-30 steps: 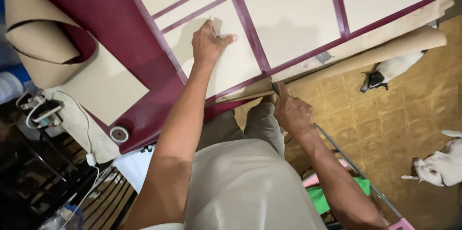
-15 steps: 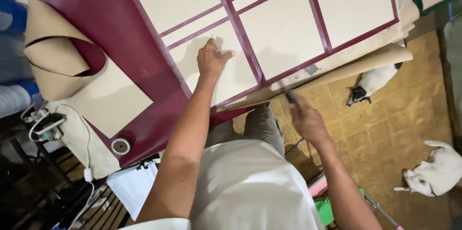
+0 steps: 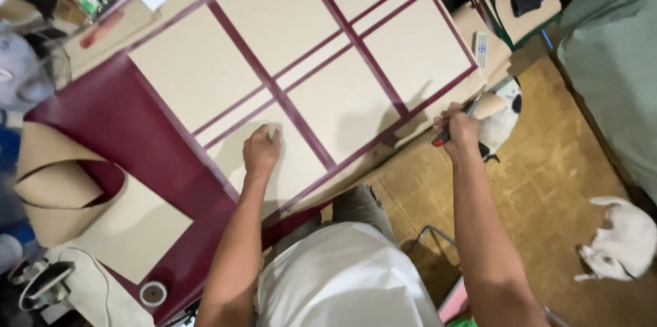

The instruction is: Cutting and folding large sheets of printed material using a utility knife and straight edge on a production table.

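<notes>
Left hand (image 3: 262, 150) presses clenched on beige panel (image 3: 342, 105); right hand (image 3: 457, 126) grips cutter (image 3: 454, 122).

a maroon table (image 3: 102, 118) carries tan paper panels (image 3: 342, 105) laid in a grid, with maroon strips showing between them. a curled roll of tan paper (image 3: 58, 183) and a small tape roll (image 3: 152, 293) lie at its left end. beside it, the yellowish tiled floor (image 3: 547, 190) carries two white animals (image 3: 619, 241), one of them partly under the table's edge.
</notes>
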